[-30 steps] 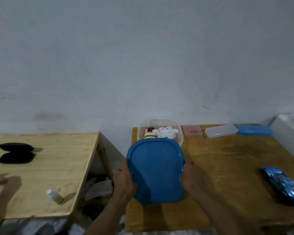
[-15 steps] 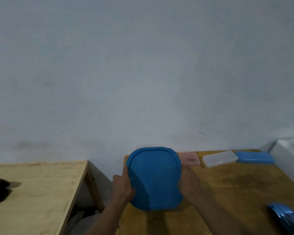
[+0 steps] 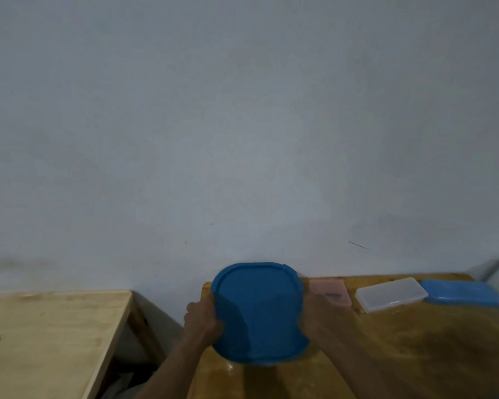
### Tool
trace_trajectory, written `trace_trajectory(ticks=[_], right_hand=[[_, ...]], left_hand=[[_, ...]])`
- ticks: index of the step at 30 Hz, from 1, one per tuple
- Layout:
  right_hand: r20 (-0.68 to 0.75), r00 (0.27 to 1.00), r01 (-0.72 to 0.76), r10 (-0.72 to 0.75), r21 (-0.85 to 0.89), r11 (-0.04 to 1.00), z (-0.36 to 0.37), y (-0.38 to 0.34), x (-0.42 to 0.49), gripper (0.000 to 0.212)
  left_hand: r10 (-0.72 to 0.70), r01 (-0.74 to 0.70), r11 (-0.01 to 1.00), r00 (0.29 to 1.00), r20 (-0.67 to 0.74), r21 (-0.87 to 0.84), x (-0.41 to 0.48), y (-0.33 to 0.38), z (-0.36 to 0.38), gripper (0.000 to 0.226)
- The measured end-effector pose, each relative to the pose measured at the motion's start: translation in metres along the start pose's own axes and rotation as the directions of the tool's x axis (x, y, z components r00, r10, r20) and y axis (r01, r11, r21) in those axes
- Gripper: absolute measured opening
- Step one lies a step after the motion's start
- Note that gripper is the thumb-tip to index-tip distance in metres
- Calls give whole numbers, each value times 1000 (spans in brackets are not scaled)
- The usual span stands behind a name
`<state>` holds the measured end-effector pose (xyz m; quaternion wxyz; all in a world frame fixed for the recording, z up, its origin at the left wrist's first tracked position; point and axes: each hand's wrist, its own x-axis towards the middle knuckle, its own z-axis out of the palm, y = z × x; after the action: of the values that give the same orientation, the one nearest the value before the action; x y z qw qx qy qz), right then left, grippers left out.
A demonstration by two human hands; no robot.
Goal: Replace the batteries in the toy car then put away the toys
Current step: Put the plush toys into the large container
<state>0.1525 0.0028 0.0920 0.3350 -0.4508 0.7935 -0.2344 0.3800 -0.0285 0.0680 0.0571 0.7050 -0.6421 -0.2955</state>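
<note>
both hands clamped on blue lid (image 3: 258, 312), left hand (image 3: 202, 318) on left edge, right hand (image 3: 317, 313) on right edge, over wooden table (image 3: 415, 341).

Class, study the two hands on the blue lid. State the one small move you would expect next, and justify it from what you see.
Probably press the blue lid straight down at both edges to seat it. The left hand and right hand grip its opposite sides, it sits low over the table, and it hides whatever lies beneath.
</note>
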Motion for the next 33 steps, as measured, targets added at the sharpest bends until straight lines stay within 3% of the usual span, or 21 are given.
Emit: trace_trajectory(ticks=[1,2,5,6,7,8,9,12,16,18,19,20,25,27,30,33], right_hand=[[13,1000,11,-11,-23,1000,-6,-4,-3,45],[-13,994,110,-113,-115,987,-2,0,4,46],[137,978,199,-160,-351,915,-5,-2,7,41],[64,969,248,-239,-241,938,2,7,13,39],[-24,988,153,-155,-73,986,3,7,11,39],[10,994,111,-112,77,991,6,12,12,39],[20,995,91,-94,117,989,5,13,10,39],[35,981,194,-192,-66,979,1,8,5,41],[-34,996,82,-85,-72,994,0,3,-3,45],[16,994,-108,107,43,993,-1,-6,-8,43],[-1,975,-214,220,231,949,-3,-13,-11,43],[-7,978,-200,209,247,948,-3,-15,-12,44],[-76,993,-84,89,66,994,-4,-13,-13,23],[-78,996,-46,43,-35,998,-1,-11,-14,37],[-80,997,-27,16,-141,990,-6,-10,-12,40],[-24,999,32,-44,-370,928,-9,-10,-8,17]], left_hand=[[2,-2,1000,1000,3,-16,1,1,0,43],[0,0,1000,1000,1,-31,2,2,0,46],[8,-8,999,1000,2,-47,4,1,-1,48],[11,-11,999,1000,9,-42,4,2,-2,48],[12,-12,1000,1000,9,-26,5,1,-2,48],[13,-13,1000,1000,7,-5,3,2,-3,47],[9,-9,1000,1000,2,10,3,1,-1,45],[3,-3,999,1000,-12,39,1,3,1,39],[-11,12,993,1000,-5,120,3,8,2,35],[-16,17,987,1000,-7,159,5,8,4,37],[-22,23,985,1000,-9,169,6,8,5,37],[-27,29,985,1000,-13,172,6,7,5,36],[1,1,980,1000,-8,201,11,6,0,41],[21,-22,981,1000,8,195,12,5,-4,43],[39,-43,989,999,29,142,10,1,-6,46],[11,-15,997,999,53,80,8,-3,-3,58]])
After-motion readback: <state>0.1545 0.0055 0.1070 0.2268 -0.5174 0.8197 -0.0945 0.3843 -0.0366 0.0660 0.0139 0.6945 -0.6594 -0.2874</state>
